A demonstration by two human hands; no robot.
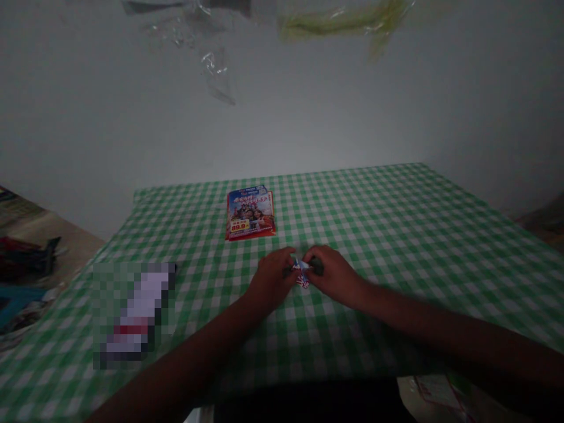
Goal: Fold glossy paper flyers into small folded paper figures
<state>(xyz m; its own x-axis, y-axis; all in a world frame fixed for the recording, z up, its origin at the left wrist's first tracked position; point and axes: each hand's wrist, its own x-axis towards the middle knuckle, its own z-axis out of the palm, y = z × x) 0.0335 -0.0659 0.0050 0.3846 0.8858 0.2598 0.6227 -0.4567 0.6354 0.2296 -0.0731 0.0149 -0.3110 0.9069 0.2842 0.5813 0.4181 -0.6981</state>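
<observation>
Over the middle of the table, my left hand (273,276) and my right hand (333,271) meet at a small piece of folded printed paper (302,276). It shows blue, white and red, and its folds are too small to make out clearly. Fingers of both hands are closed on it, one hand at each side. Just beyond my hands lies a stack of printed flyers (251,212), flat on the cloth, with a blue top, a group of people and a yellow price box.
A green and white checked tablecloth (374,217) covers the table, which stands against a white wall (282,117). To the left lies a blurred-out, long light object with dark edges (143,305). Clear and yellow tape (343,23) clings to the wall. Clutter (26,258) sits on the floor at left.
</observation>
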